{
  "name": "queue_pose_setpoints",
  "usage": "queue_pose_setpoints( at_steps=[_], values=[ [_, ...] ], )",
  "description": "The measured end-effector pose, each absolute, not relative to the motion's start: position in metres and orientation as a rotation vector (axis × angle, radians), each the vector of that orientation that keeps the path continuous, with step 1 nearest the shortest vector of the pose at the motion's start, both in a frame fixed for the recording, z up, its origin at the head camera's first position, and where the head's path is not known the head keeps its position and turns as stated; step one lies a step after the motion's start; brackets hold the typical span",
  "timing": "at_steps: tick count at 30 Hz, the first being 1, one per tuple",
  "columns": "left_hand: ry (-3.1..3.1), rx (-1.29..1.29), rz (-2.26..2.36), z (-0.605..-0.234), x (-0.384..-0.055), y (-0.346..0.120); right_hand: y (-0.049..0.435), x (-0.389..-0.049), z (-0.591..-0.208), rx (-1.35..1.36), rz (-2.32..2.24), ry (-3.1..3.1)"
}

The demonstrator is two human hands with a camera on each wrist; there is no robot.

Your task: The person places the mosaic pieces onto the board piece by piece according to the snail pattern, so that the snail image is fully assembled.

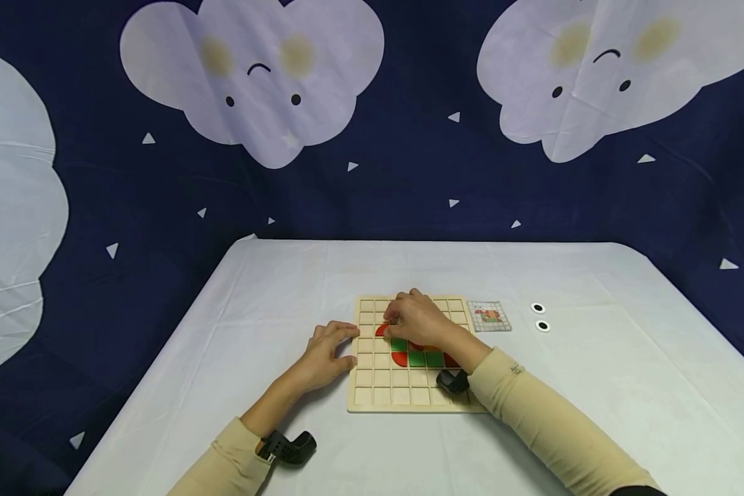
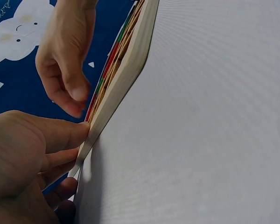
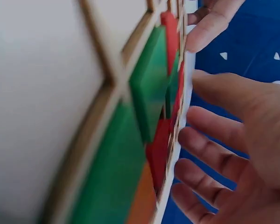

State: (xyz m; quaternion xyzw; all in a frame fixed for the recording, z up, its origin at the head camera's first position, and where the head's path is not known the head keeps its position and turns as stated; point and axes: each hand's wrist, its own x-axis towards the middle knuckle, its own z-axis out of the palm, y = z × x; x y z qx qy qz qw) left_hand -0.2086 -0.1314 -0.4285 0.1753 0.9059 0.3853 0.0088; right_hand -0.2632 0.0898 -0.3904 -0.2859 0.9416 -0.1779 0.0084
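Note:
A wooden grid board (image 1: 372, 397) lies on the table with red, green and orange pieces in its cells. My left hand (image 1: 324, 357) is at the board's left edge, thumb and fingers spread and touching the rim. Over the upper part of the board is my right hand (image 1: 423, 322), its fingertips beside a rounded red piece (image 1: 381, 331). The right wrist view shows the fingers of that hand (image 3: 266, 135) apart, with nothing visible between them. Below it are a green square (image 1: 417, 359) and a red rounded piece (image 1: 399, 359). The right hand and forearm hide some pieces.
A small picture card (image 1: 489, 316) with a gridded pattern lies against the board's right side. Farther right are two white discs with black centres, one upper (image 1: 537, 308) and one lower (image 1: 542, 326). A white cloth covers the table (image 1: 297, 275); a dark blue cloud-print curtain hangs behind.

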Motion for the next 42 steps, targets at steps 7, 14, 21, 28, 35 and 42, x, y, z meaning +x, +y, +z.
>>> queue_pose_setpoints(
  at_steps=[7,14,21,28,35,42],
  values=[
    [2.830,0.547,1.210,-0.428,-0.207,-0.131,0.123,-0.262,-0.372,-0.809,-0.661,3.032],
    [2.842,0.563,1.210,-0.429,-0.207,-0.132,0.191,-0.257,-0.365,-0.631,-0.767,3.114],
    [2.837,0.550,1.203,-0.429,-0.207,-0.131,0.261,-0.246,-0.370,-0.422,-0.781,3.148],
    [2.835,0.548,1.204,-0.428,-0.206,-0.131,0.307,-0.241,-0.386,-0.311,-0.753,3.146],
    [2.841,0.559,1.212,-0.428,-0.206,-0.130,0.330,-0.242,-0.402,-0.296,-0.711,3.135],
    [2.829,0.527,1.209,-0.427,-0.206,-0.130,0.337,-0.242,-0.410,-0.323,-0.721,3.116]
  ],
)
